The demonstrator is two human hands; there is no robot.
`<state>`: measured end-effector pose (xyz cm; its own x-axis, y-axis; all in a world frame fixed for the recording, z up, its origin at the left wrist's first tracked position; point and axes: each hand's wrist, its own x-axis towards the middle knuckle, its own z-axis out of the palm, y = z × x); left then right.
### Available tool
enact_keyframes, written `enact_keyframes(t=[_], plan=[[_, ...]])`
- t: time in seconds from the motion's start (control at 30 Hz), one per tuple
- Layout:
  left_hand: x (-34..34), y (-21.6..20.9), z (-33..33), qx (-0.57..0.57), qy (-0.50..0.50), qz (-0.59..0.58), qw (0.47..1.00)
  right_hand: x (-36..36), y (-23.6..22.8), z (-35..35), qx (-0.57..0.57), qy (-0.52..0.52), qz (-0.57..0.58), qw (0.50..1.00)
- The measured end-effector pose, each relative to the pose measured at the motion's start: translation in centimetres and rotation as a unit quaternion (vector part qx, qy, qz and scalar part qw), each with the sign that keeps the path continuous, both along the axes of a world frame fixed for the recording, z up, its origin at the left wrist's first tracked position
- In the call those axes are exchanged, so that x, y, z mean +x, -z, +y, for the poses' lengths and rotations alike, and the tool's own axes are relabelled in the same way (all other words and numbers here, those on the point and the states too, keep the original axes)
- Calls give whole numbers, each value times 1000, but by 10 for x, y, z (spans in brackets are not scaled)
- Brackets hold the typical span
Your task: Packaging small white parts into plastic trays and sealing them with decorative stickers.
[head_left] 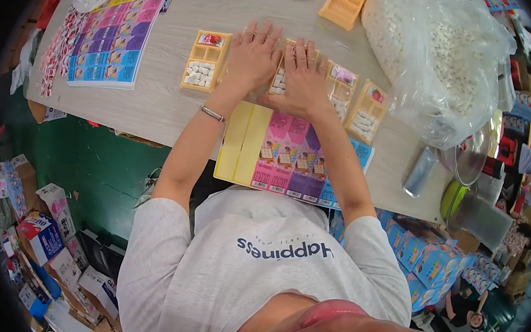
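Observation:
My left hand (255, 59) lies flat with its fingers stretched out, over a small yellow tray that it mostly hides. Beside it my right hand (303, 81) is also spread flat, across another yellow tray whose white pieces (278, 81) show between the hands. To the left of them stands a yellow compartment tray (212, 54) with white pillow-shaped pieces and a red-printed sachet (210, 39). Right of my hands are two more such trays, the outermost tray (369, 104) slightly tilted. Printed card sheets (282, 148) in yellow, pink, purple and blue lie under my forearms.
A big clear bag of white pieces (448, 62) fills the table's right side. An orange tray (342, 6) sits at the back. A stack of printed sheets (116, 39) and scattered sachets (59, 47) lie left. Blue cartons (433, 260) stand below the table's right end.

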<state>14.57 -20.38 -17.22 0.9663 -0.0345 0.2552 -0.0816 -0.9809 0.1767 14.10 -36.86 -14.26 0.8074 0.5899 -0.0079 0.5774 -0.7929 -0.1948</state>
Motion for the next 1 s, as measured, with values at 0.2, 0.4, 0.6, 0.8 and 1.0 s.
enact_keyframes(t=[0.2,0.4,0.6,0.8,1.0], plan=[[-2,4,-19,-5,-100,-19,995,23,3,-9,-40,-14,-14,999],[0,-9,-34,-44,-183,24,982,33,1,-9,-68,-49,4,996],[-34,-26,40,-121,-52,-49,990,16,-32,-43,28,-41,5,999],[-65,3,84,65,-45,-7,997,-57,-60,-170,459,118,-17,880],[-66,10,65,111,-114,12,987,-114,-55,-312,451,464,-133,751]])
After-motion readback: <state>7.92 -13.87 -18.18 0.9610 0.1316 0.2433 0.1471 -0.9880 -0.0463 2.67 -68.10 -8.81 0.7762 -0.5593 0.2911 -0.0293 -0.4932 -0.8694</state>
